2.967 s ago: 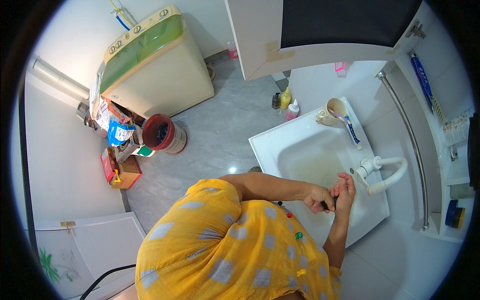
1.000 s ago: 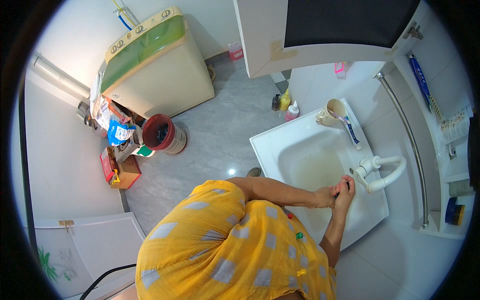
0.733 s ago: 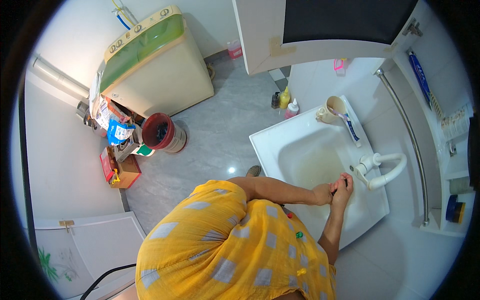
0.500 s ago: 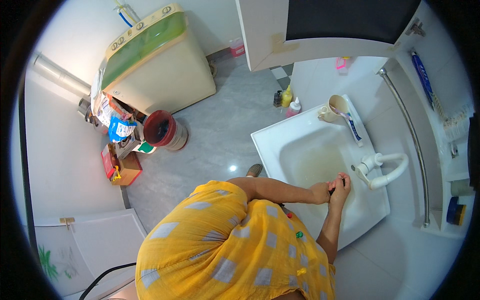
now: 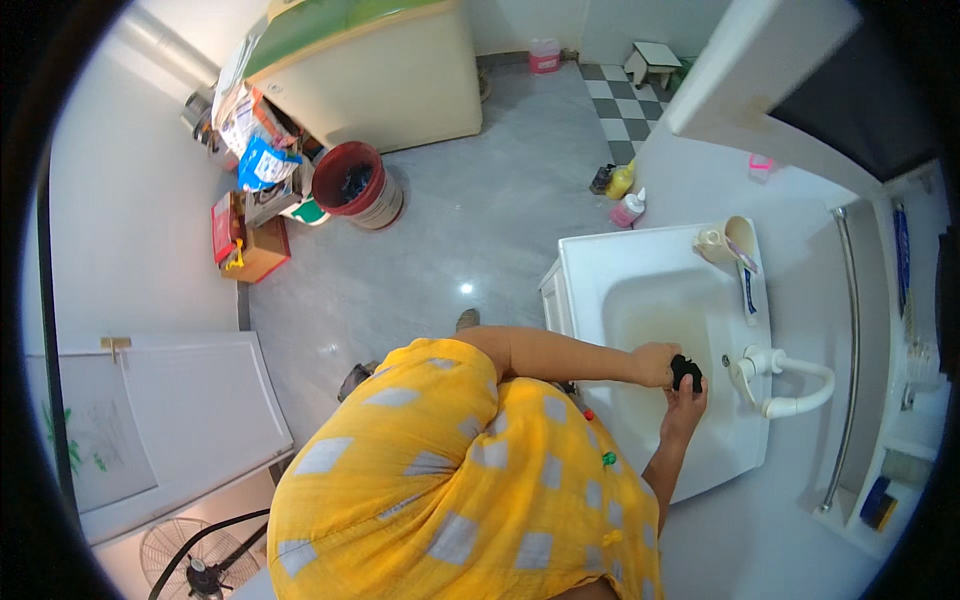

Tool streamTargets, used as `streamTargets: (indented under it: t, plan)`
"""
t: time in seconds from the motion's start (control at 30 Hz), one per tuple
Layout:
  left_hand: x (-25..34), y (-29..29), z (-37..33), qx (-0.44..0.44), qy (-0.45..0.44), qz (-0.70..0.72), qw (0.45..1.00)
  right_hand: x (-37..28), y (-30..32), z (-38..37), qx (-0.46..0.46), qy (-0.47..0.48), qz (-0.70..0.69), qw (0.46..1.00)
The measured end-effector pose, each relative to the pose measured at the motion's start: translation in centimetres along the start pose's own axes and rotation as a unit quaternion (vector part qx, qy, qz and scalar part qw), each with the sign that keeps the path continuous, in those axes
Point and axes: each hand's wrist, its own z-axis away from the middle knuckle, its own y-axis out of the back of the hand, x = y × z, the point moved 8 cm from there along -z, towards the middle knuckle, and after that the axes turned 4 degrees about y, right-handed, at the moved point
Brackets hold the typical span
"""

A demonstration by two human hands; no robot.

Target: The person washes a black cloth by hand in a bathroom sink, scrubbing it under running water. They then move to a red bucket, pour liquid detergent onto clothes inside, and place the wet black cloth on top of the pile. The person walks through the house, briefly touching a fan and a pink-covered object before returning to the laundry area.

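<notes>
"Fingers of the left hand (image 5: 653, 364) are curled tight, from where I stand, clutching one side of that bunched black cloth (image 5: 686, 374)."

"And the right hand (image 5: 684, 402)?"

"Bent around its lower edge, a little parted, gripping it too. Some fingertips I can't make out."

"Where's the cloth, over the basin?"

"Yes, above the white sink (image 5: 625, 252), with murky water (image 5: 665, 322) lying in it. The white faucet (image 5: 800, 405) is just to the right."

"Farther along?"

"A toothpaste tube (image 5: 749, 295) on the rim, then a beige cup (image 5: 713, 244) at the far corner. Beyond, a pink bottle (image 5: 627, 211) stands near the sink."
</notes>
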Motion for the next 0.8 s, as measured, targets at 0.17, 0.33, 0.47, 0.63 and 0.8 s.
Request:
streamTargets:
  t: [0.17,0.33,0.47,0.63,0.8]
  plan:
    - [-0.8,5.2,2.9,0.026,0.013,0.068,0.997,-0.7,-5.1,0.0,0.033,0.007,0.034,0.999]
    - [-4.1,14.0,7.3,0.069,0.065,0.192,0.977,-0.3,-14.5,-0.1,-0.07,0.01,0.06,0.996]
    - [-8.1,20.4,11.5,0.108,0.087,0.374,0.917,0.5,-23.2,0.6,-0.14,0.046,0.16,0.976]
    - [-12.0,29.4,18.5,0.135,0.133,0.403,0.895,2.3,-33.6,1.8,-0.204,0.056,0.189,0.959]
    - [-16.2,37.3,25.6,0.246,0.146,0.49,0.824,4.9,-42.8,2.5,-0.246,0.039,0.16,0.955]
